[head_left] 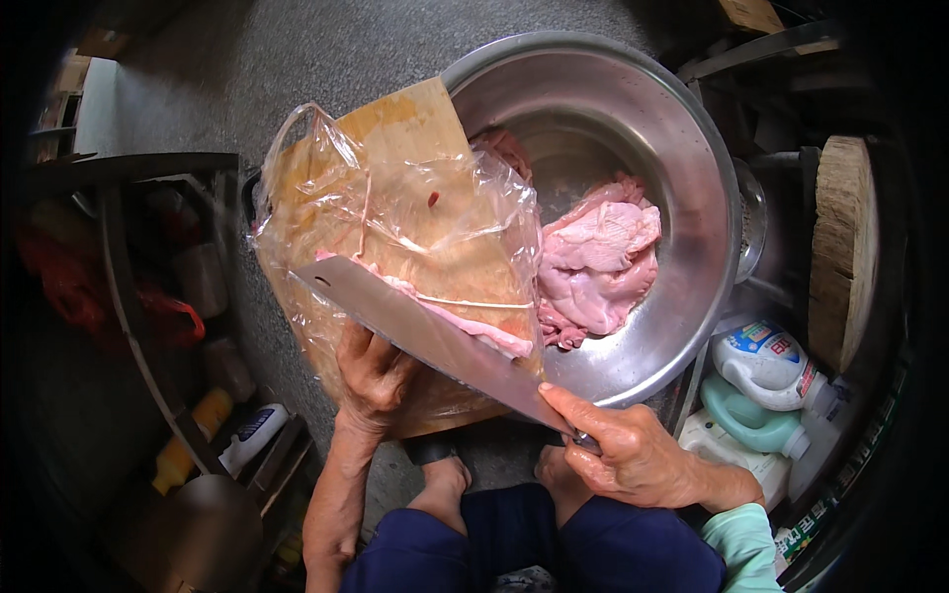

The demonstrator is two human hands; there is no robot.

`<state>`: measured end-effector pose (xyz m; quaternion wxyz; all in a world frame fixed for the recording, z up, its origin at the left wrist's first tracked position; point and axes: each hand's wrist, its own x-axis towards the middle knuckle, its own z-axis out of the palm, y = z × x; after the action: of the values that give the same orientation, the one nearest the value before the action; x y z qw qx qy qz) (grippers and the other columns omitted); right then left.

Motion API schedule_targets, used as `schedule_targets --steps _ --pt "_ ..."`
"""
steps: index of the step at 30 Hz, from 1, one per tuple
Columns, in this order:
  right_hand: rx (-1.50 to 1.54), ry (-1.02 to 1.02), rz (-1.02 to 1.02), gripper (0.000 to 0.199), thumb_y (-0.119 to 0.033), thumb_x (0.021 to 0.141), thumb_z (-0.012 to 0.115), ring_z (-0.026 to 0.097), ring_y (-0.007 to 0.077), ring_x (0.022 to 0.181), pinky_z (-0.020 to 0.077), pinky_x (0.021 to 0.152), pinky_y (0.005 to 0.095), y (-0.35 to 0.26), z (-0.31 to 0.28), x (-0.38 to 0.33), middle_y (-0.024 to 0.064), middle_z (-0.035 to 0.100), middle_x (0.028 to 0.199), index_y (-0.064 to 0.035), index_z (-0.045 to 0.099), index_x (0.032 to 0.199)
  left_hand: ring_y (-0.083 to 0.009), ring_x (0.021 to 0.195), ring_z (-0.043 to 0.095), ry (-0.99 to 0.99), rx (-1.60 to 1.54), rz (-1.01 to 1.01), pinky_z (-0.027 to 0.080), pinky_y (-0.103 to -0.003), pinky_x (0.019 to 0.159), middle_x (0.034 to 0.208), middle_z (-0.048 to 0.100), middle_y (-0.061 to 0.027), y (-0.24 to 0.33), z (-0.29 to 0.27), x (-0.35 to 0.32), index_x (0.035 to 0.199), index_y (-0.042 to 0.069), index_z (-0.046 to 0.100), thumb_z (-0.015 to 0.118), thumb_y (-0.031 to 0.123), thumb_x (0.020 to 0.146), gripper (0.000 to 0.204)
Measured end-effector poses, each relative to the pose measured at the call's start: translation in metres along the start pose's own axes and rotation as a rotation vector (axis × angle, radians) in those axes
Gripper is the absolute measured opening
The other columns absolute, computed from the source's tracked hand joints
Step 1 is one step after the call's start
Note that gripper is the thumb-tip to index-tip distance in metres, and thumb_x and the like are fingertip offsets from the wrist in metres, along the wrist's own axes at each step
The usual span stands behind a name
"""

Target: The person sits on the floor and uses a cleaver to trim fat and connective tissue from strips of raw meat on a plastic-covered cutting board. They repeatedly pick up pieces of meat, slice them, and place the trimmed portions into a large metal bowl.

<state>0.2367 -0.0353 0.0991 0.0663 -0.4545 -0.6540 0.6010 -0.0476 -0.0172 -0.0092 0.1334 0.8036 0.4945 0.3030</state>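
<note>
My left hand (374, 376) grips the near edge of a wooden cutting board (405, 124), tilted up toward a large steel basin (692, 198). A clear plastic bag (415, 217) drapes over the board. My right hand (633, 450) is shut on the handle of a broad cleaver (425, 331), whose blade lies across the board against a strip of raw pink meat (474, 331). More raw meat (598, 267) lies inside the basin.
A thick round wooden block (842, 247) stands at the right. White and teal detergent jugs (766, 390) sit below it. At the left is a dark metal rack (138, 326) with bottles (252, 435). Grey floor lies under my feet (445, 484).
</note>
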Motion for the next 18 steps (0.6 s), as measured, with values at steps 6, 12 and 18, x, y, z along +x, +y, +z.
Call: schedule_targets --steps 6,12,18 --pt "-0.035 -0.018 0.002 0.071 -0.005 0.082 0.067 0.067 0.0368 0.076 0.0544 0.064 0.0408 0.001 -0.001 0.002 0.0175 0.069 0.097 0.0014 0.037 0.147 -0.0412 0.1 0.065 -0.049 -0.051 0.033 0.053 -0.05 0.088 0.102 0.068 -0.0165 -0.013 0.002 -0.012 0.096 -0.003 0.071 0.075 0.007 0.06 0.038" --pt "-0.053 -0.001 -0.041 0.077 -0.004 0.079 0.069 0.067 0.0343 0.073 0.054 0.062 0.0402 0.007 0.0 0.003 0.0153 0.068 0.092 0.0006 0.036 0.148 -0.036 0.107 0.058 -0.042 -0.374 -0.32 0.042 -0.044 0.097 0.117 0.062 -0.0168 -0.019 0.008 -0.034 0.113 -0.002 0.063 0.063 0.017 0.085 0.033" --pt "-0.039 -0.01 -0.041 0.078 -0.004 0.078 0.07 0.067 0.0333 0.071 0.0539 0.06 0.0398 0.011 -0.002 0.002 0.014 0.068 0.09 -0.0001 0.036 0.148 -0.0357 0.096 0.066 -0.035 -0.462 -0.37 0.049 -0.045 0.089 0.105 0.069 -0.0163 -0.025 0.013 -0.044 0.101 -0.002 0.07 0.068 0.01 0.084 0.021"
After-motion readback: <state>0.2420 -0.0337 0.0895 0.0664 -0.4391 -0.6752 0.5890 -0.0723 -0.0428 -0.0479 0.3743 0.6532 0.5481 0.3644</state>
